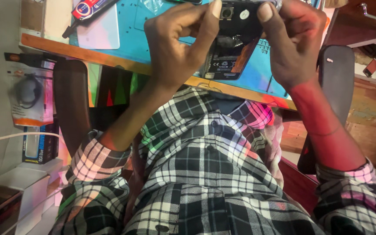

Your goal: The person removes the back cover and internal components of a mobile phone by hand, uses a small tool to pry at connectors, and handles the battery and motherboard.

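Two hands, left hand [177,41] and right hand [294,41], fingers closed on an opened black smartphone with exposed battery [231,39], held over the blue work mat's [257,74] near edge; likely disassembly, calling for steady prying.

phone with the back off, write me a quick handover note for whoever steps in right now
Left hand: pinching the top left edge of the opened phone, thumb beside its camera.
Right hand: gripping the top right edge, thumb on the upper corner.
Phone: held just above the blue work mat, back cover off, insides showing.
Done: the back cover is off.
Left: cannot tell from this view; a tube lies on the mat's far left.
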